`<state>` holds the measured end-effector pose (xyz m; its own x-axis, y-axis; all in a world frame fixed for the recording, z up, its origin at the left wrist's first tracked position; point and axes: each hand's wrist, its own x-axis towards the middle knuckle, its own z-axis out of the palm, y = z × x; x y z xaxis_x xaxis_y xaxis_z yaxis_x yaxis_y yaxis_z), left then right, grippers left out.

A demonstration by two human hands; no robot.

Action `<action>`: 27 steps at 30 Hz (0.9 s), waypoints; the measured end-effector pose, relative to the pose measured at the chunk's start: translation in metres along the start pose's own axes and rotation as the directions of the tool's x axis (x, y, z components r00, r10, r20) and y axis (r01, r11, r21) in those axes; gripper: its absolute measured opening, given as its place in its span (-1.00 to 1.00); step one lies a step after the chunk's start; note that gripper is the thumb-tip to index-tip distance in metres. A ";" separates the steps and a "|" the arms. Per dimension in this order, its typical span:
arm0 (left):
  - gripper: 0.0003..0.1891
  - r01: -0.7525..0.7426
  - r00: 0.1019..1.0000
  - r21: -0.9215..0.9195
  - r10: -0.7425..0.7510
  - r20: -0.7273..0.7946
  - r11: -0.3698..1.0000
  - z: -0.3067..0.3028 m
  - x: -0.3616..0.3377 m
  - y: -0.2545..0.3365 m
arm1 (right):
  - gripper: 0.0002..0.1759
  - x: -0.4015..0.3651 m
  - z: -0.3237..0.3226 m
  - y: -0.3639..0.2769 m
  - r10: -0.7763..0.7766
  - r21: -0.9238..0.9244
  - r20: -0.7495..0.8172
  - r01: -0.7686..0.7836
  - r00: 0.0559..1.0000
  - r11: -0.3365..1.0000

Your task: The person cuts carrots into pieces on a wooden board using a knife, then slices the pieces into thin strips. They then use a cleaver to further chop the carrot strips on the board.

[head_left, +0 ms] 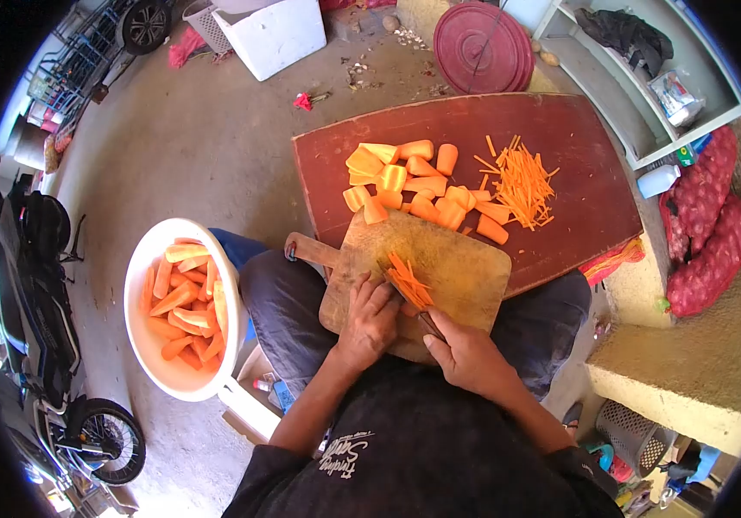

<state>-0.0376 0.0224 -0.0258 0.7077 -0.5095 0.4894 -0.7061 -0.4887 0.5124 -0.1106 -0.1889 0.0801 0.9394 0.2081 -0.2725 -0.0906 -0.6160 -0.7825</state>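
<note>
A wooden cutting board (465, 272) with a handle on its left rests across my lap and the near edge of the red table. My right hand (467, 352) is closed around the dark handle of a knife (429, 326); its blade is mostly hidden. Close by on the left, my left hand (369, 319) presses down with curled fingers on a carrot piece, mostly covered by the fingers and knife. Thin carrot strips (408, 281) lie on the board just beyond the knife. Farther off are peeled carrot chunks (427, 186) and a heap of carrot shreds (523, 186).
The red table (578, 129) spans the area before me. A white tub (135, 319) of peeled carrots stands at my left. Red net sacks (706, 259) of onions lie on the right by a yellow ledge (690, 367). A motorcycle (51, 311) stands far left.
</note>
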 end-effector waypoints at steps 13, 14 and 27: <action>-0.56 -0.007 1.000 -0.012 0.008 0.018 1.000 -0.004 0.002 0.004 | -0.50 0.015 0.004 0.003 -0.037 -0.014 -0.008 0.036 0.999 0.999; -0.56 -0.002 1.000 -0.014 0.003 0.018 1.000 -0.004 0.003 0.003 | -0.50 0.019 0.004 0.005 -0.068 -0.020 -0.027 0.068 0.997 0.998; -0.46 0.006 0.999 -0.049 -0.004 0.053 0.999 -0.007 -0.001 -0.002 | -0.46 0.009 -0.006 -0.003 0.044 0.065 0.046 -0.047 0.998 0.997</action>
<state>-0.0370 0.0284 -0.0225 0.7083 -0.5445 0.4493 -0.6996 -0.4565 0.5497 -0.1001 -0.1895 0.0834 0.9181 0.2157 -0.3325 -0.1560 -0.5744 -0.8035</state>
